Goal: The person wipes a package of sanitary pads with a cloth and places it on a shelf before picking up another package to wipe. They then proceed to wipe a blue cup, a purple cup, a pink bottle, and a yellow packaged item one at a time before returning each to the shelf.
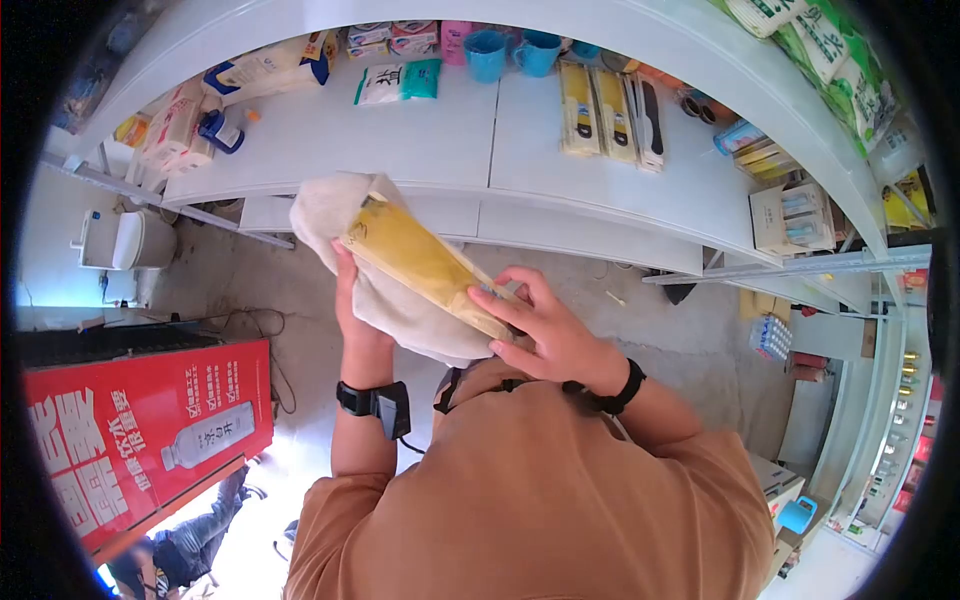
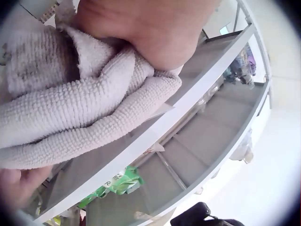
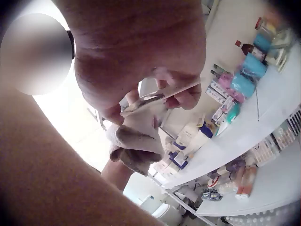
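A pale, ribbed cloth towel (image 1: 385, 310) is bunched in front of my chest, with a long flat yellow package (image 1: 410, 245) in clear wrap lying across it. My left hand (image 1: 362, 312) grips the towel from the near left side, its thumb up by the package's edge. In the left wrist view the towel (image 2: 84, 106) hangs in thick folds below that hand. My right hand (image 1: 555, 330) pinches the package's lower right end between thumb and fingers. The right wrist view shows the package edge-on between those fingers, with the towel (image 3: 136, 146) behind it.
Ahead runs a white shelf (image 1: 400, 130) carrying blue cups (image 1: 487, 57), a green-and-white bag (image 1: 398, 82) and similar yellow packs (image 1: 578, 110). A curved upper shelf edge (image 1: 300, 15) overhangs it. At left stands a red printed box (image 1: 150, 430); a person (image 1: 185, 545) is beyond it.
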### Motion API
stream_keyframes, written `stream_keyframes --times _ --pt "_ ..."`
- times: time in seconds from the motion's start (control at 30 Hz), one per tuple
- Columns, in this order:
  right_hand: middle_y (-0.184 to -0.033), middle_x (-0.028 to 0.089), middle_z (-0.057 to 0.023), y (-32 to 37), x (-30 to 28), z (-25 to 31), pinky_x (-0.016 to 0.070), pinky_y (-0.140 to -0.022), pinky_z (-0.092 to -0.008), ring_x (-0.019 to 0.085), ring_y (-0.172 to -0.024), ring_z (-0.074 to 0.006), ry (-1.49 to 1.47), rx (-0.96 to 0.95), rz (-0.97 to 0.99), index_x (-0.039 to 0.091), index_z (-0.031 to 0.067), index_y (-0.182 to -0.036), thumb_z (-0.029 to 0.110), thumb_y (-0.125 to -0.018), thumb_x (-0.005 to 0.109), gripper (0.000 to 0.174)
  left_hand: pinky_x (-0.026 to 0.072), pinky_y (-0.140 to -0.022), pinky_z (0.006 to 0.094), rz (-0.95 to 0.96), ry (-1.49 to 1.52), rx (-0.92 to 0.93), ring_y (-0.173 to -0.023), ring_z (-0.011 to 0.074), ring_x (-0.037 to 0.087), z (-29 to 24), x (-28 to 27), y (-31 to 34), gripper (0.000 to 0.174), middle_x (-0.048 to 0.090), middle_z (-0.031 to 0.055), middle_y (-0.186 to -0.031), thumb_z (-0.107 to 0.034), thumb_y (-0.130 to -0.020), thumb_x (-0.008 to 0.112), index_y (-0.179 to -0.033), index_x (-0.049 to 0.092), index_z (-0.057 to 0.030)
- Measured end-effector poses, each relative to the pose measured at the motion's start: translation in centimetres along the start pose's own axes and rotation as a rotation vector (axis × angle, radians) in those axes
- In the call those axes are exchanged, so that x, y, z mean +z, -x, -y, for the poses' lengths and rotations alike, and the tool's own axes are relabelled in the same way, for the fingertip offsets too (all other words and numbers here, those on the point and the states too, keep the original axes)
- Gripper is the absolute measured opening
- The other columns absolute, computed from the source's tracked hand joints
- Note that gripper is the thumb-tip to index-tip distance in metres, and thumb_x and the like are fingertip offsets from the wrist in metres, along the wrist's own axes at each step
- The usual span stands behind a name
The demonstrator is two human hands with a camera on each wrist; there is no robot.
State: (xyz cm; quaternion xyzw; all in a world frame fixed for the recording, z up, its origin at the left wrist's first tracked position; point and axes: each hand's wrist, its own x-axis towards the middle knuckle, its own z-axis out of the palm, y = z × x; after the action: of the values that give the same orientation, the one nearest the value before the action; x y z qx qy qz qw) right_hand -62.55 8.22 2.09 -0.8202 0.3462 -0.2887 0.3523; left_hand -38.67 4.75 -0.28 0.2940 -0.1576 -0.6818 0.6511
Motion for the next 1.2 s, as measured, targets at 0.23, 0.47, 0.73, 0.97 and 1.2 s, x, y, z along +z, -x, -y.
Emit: stream_keyframes --times 0.23,0.47,0.73,0.97,1.2 --pt "-0.125 0.038 -0.0160 0.3 1.0 0.8 0.0492 -0.079 -0.0361 0.054 -0.081 -0.0231 0.008 0.092 -0.147 0.046 0.0169 -0.144 0.013 -0.084 0.064 0.063 0.0479 -0.097 0.0375 0.072 -0.199 -0.240 -0.116 0.0238 0.057 4.1 -1.4 0.6 0.058 0.054 0.0129 -0.131 -0.046 -0.101 0.042 -0.140 0.039 -0.0034" --pt "-0.125 0.040 -0.0180 3.0 0.3 0.3 0.0502 -0.080 -0.0371 0.057 -0.085 -0.0259 0.108 0.101 -0.018 0.045 0.0185 -0.144 0.013 -0.084 0.064 0.064 0.0456 -0.099 0.0389 -0.015 -0.095 -0.100 -0.117 0.0265 0.055 3.1 -1.7 -0.4 0.063 0.053 0.0152 -0.133 -0.048 -0.099 0.045 -0.141 0.037 -0.0018" --pt "-0.128 0.041 -0.0197 1.4 -1.5 -1.3 0.0481 -0.089 -0.0388 0.055 -0.098 -0.0313 0.044 0.006 -0.017 0.044 0.0214 -0.145 0.014 -0.085 0.064 0.064 0.0466 -0.097 0.0381 -0.215 -0.334 0.076 -0.116 0.0261 0.055 4.3 4.0 2.5 0.060 0.055 0.0145 -0.128 -0.045 -0.097 0.051 -0.136 0.041 -0.0001" --pt "-0.127 0.045 -0.0205 3.8 -5.1 -2.9 0.0455 -0.092 -0.0435 0.051 -0.107 -0.0364 0.160 -0.174 -0.108 0.052 0.0295 -0.138 0.015 -0.082 0.067 0.060 0.0506 -0.087 0.0329 -0.175 -0.637 0.239 -0.102 0.0205 0.061 6.9 1.7 2.2 0.039 0.060 0.0095 -0.116 -0.024 -0.097 0.051 -0.129 0.048 -0.0018" --pt "-0.123 0.047 -0.0184 6.4 -8.9 -4.7 0.0466 -0.085 -0.0424 0.053 -0.096 -0.0336 0.265 -0.190 -0.169 0.054 0.0303 -0.137 0.013 -0.079 0.069 0.063 0.0508 -0.087 0.0328 -0.134 -0.365 0.100 -0.104 0.0201 0.061 9.4 7.2 2.7 0.043 0.059 0.0107 -0.120 -0.031 -0.099 0.049 -0.132 0.047 -0.0024"
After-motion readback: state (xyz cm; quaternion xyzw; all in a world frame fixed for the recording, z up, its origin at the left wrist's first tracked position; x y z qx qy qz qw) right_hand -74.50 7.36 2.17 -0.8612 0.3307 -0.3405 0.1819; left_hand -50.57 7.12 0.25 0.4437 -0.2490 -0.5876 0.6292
